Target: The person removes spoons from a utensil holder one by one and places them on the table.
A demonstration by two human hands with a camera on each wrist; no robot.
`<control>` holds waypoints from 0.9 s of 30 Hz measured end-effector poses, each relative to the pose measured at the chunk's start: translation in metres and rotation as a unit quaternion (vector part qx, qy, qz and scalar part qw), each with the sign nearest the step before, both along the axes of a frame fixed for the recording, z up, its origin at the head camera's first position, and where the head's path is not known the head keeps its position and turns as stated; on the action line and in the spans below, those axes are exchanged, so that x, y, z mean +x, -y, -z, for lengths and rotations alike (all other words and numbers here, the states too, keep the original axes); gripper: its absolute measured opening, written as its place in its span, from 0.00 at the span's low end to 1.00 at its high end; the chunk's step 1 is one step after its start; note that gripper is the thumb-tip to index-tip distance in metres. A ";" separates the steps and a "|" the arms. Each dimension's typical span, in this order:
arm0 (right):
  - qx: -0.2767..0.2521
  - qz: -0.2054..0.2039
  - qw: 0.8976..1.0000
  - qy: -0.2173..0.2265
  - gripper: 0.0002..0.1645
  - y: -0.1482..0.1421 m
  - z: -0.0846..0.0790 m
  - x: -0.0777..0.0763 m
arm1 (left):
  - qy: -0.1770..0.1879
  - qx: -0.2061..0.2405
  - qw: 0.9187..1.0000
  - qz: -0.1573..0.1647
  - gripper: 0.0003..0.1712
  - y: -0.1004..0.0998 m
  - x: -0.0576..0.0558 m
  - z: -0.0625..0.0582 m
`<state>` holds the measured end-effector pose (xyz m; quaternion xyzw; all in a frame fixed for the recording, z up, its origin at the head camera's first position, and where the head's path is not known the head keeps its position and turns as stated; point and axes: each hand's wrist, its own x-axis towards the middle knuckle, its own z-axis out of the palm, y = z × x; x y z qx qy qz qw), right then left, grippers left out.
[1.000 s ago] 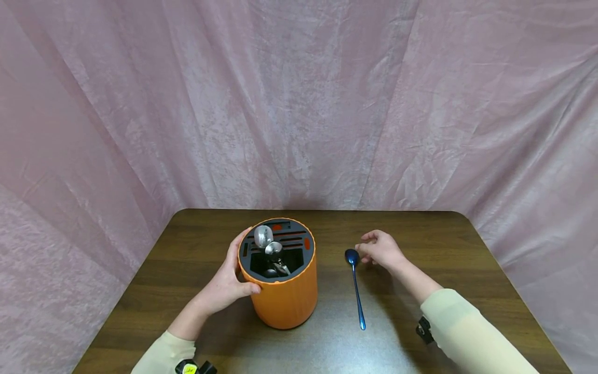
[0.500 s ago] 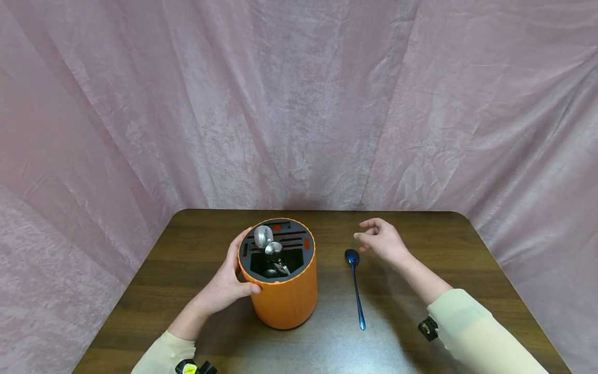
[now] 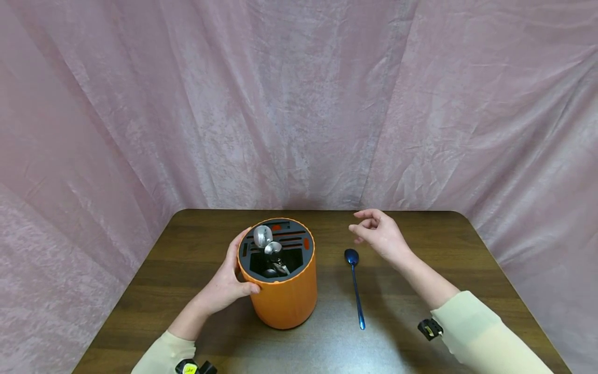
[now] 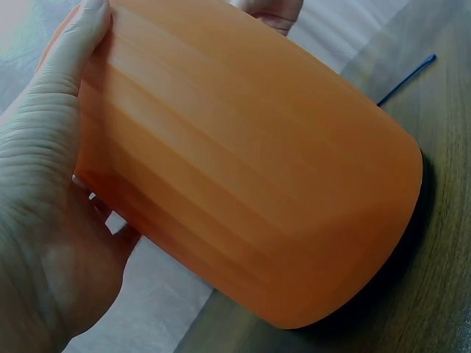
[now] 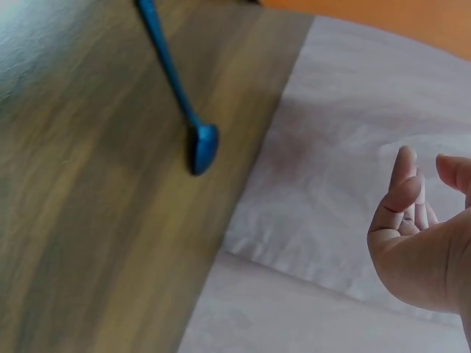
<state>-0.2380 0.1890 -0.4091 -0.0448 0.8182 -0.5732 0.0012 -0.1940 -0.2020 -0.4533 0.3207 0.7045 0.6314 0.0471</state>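
An orange round utensil holder [image 3: 285, 301] with a dark slotted top stands on the table. Several silver spoons [image 3: 263, 236] stick out of its large slot. My left hand [image 3: 225, 283] grips the holder's left side near the rim, thumb in front; in the left wrist view the thumb presses its orange wall [image 4: 243, 162]. A long-handled blue spoon [image 3: 356, 288] lies on the table right of the holder, bowl toward the back. Above and behind that bowl hovers my right hand [image 3: 380, 234], fingers loosely bent, holding nothing. The right wrist view shows the blue spoon [image 5: 204, 147] apart from the hand.
The brown wooden table [image 3: 448, 259] has rounded back corners. A pink curtain [image 3: 299, 114] hangs behind and at both sides of it.
My right hand has risen and moved back, away from the blue spoon's bowl, which stays lying on the table. The left hand and the holder have hardly moved.
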 end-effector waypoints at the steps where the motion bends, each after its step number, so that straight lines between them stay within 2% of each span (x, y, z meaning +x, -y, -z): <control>1: -0.005 -0.002 1.000 -0.004 0.27 0.001 -0.003 0.002 | 0.000 0.000 1.000 0.000 0.67 0.000 0.000 0.000; 12: -0.049 -0.030 0.997 -0.050 0.26 0.019 -0.022 0.017 | 0.002 0.004 1.000 0.000 0.67 0.000 0.000 0.001; 20: -0.015 -0.040 0.994 -0.104 0.22 0.034 -0.036 0.033 | 0.002 0.008 1.000 0.004 0.67 0.000 0.000 0.001; 27: 0.001 -0.062 0.990 -0.129 0.20 0.047 -0.043 0.045 | 0.005 0.008 1.000 0.004 0.67 -0.001 0.000 0.000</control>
